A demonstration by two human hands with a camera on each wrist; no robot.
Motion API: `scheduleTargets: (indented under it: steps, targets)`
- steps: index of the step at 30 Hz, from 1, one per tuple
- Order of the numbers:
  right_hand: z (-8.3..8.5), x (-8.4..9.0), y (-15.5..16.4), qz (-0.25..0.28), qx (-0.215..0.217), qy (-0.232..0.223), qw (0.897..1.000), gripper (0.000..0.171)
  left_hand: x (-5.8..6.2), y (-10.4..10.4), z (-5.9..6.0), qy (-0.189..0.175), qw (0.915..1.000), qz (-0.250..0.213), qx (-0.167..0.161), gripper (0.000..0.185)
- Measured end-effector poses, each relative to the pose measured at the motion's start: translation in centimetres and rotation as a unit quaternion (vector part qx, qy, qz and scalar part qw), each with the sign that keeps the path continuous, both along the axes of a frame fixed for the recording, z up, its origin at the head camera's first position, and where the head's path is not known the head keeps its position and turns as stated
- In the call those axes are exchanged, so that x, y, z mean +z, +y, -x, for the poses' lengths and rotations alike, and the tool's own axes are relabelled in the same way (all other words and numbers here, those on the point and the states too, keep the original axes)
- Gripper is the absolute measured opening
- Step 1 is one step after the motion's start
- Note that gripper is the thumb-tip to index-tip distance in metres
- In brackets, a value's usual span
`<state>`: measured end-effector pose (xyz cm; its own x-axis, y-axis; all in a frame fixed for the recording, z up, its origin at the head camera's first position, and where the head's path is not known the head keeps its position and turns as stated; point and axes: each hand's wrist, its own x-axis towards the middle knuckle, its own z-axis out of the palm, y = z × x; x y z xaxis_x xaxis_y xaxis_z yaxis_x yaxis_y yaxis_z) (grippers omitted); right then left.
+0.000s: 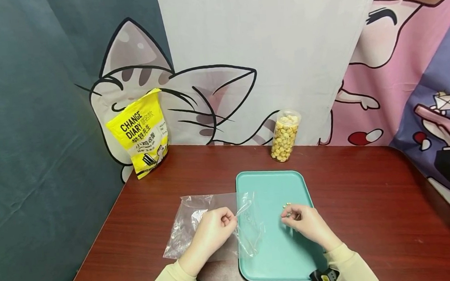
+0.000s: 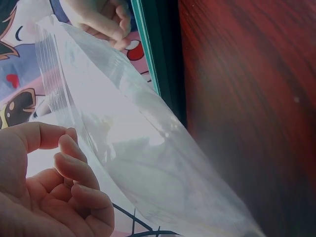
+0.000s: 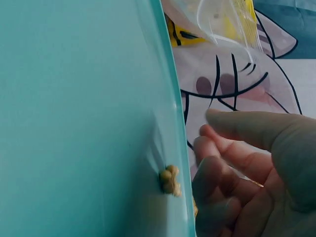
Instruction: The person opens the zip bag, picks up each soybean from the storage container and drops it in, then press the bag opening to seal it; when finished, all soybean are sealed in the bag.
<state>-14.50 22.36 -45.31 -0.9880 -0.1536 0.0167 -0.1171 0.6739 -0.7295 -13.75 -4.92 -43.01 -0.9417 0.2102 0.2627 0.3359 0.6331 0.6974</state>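
Clear plastic bag (image 1: pixel 216 225) lay on the bench (image 1: pixel 372 199), its mouth pinched by the left hand (image 1: pixel 212 234). The right hand (image 1: pixel 304 220) curled its fingers over a few kernels (image 1: pixel 287 205) on one teal tray (image 1: pixel 275 251). A loose pinch might let the mouth close. Behind stood one jar (image 1: pixel 285 135) and one yellow pouch (image 1: pixel 141 134).
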Motion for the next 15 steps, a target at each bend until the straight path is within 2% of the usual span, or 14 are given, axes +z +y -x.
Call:
scheduleTargets:
  steps: [5,11,15]
  targets:
    - [0.1,-0.1,1.0,-0.027,-0.011,-0.007,1.0,0.007,0.0,0.0,0.0,-0.002,1.0,0.0,0.0,0.014]
    - [0.1,0.0,1.8,-0.028,-0.031,-0.04,0.998,0.007,-0.1,0.0,0.0,0.003,1.0,0.003,-0.001,0.015]
    - [0.0,-0.1,2.0,-0.034,-0.034,-0.042,0.998,0.009,-0.1,0.1,0.0,0.0,1.0,0.0,-0.001,0.014]
